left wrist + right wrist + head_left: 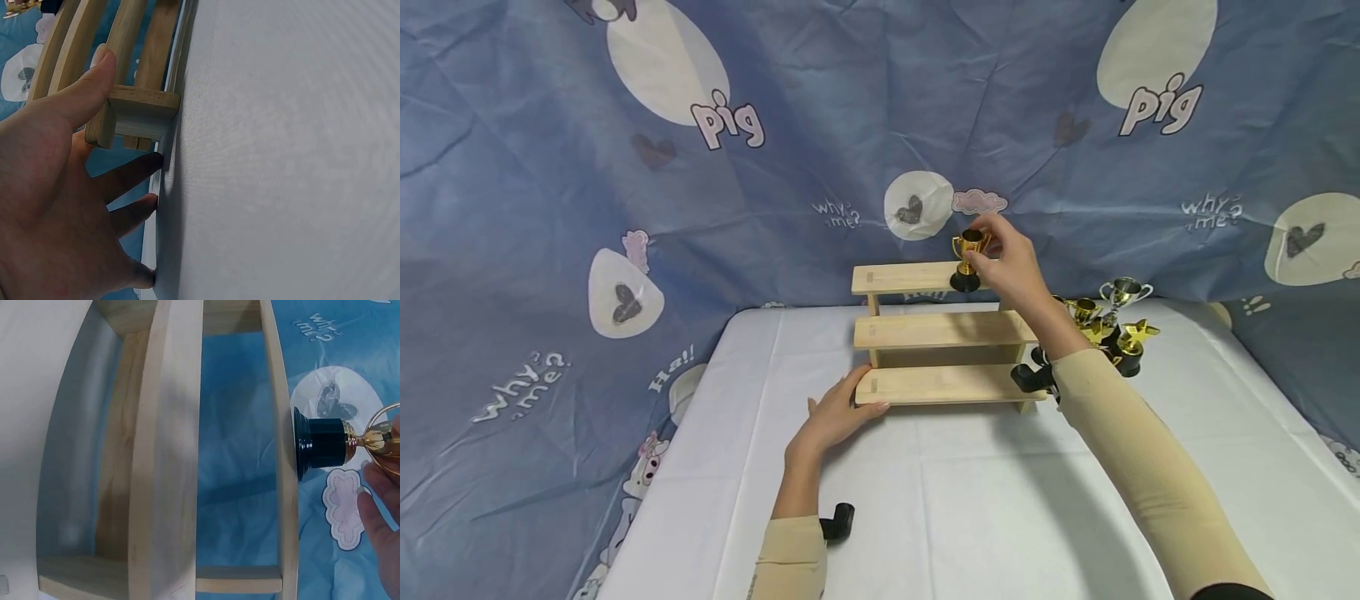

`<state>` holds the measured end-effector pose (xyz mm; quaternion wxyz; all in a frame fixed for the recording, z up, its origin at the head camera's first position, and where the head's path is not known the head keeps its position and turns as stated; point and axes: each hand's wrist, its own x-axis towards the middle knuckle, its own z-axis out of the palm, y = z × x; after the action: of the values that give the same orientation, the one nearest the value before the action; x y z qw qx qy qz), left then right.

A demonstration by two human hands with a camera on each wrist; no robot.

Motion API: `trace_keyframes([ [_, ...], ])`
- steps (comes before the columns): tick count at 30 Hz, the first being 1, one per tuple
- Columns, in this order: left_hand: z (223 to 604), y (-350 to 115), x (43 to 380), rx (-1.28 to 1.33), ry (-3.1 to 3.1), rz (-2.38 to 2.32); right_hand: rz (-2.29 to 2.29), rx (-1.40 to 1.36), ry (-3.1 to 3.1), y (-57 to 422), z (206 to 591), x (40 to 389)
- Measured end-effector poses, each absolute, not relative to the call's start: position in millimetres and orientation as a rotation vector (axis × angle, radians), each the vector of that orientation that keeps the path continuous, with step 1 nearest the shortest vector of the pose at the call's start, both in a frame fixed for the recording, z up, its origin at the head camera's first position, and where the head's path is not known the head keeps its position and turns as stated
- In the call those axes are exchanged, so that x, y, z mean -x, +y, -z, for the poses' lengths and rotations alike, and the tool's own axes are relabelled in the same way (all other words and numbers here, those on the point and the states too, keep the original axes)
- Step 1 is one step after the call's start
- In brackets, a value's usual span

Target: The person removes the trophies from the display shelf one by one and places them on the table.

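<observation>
A three-step wooden shelf [943, 331] stands on the white table. At its upper right, my right hand [1013, 262] pinches a small gold trophy cup [965, 282] by the bowl and handle. The cup is upright, its black base at the top board [287, 506]; whether the base bears its weight there I cannot tell. My left hand [833, 418] grips the left end of the lowest step, thumb [94, 87] over the board and index finger partly hidden behind it. Its other fingers are spread near the table.
Right of the shelf, partly behind my right forearm, several small trophies are grouped: a silver cup [1125, 292], a gold cup [1084, 311] and a gold star trophy [1135, 342] among them. A blue printed cloth [820, 100] hangs behind the white table [925, 500].
</observation>
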<state>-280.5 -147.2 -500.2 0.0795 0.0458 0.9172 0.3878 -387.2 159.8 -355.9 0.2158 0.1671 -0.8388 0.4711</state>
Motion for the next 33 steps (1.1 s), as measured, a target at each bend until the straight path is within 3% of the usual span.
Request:
trace_keyframes([
  [33, 503.2, -146.1, 281.6, -0.14, 2.744, -1.165, -1.237, -0.349, -2.277, 207.0, 367.7, 345.3],
])
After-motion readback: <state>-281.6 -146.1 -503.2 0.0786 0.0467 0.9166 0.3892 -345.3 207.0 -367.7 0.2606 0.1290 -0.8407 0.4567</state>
